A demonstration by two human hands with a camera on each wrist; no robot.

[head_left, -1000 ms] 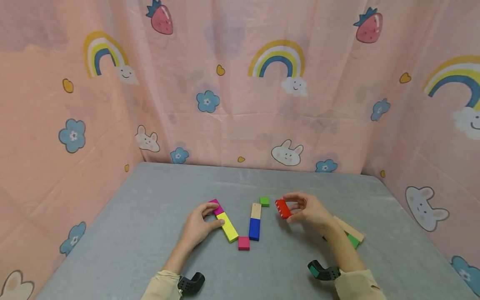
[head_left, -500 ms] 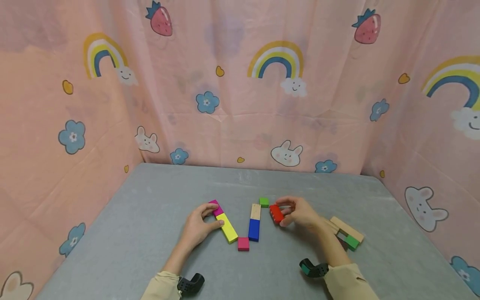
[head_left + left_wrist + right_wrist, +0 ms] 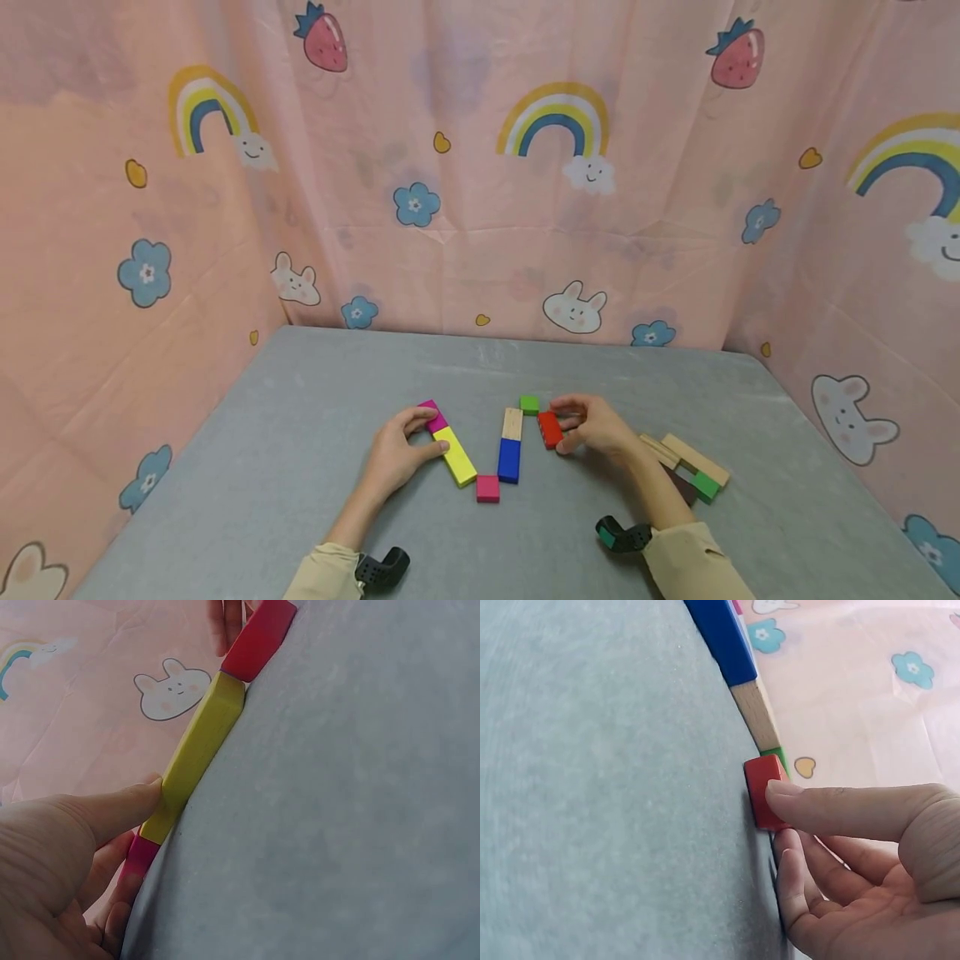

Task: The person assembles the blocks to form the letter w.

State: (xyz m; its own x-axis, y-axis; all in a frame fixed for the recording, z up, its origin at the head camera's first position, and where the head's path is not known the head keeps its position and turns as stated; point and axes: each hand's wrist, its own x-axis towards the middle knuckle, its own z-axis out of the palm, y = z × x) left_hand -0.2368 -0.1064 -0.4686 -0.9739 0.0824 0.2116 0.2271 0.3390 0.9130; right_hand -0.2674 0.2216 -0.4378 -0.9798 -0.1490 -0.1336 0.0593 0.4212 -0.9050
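My left hand (image 3: 397,450) grips a row of two wooden blocks, its thumb against the side of the yellow block (image 3: 457,460) and its fingers at the magenta block (image 3: 437,422). A crimson square block (image 3: 487,489) sits at the yellow block's near end. Right of it stand the blue block (image 3: 508,462) and a plain wood block (image 3: 512,423), end to end, with a small green block (image 3: 529,405) at the far corner. My right hand (image 3: 600,432) pinches a red block (image 3: 550,432) between thumb and fingers, low at the tabletop, close to the green block's near right corner.
On the grey table (image 3: 300,400), a loose pile lies right of my right forearm: plain wood strips (image 3: 696,460), a green block (image 3: 704,486) and a dark brown block (image 3: 681,485). A pink patterned curtain (image 3: 480,250) surrounds the table's back and sides.
My right hand has carried the red block left and nearer to me, down beside the green block, uncovering more of the pile. My left hand has stayed put.
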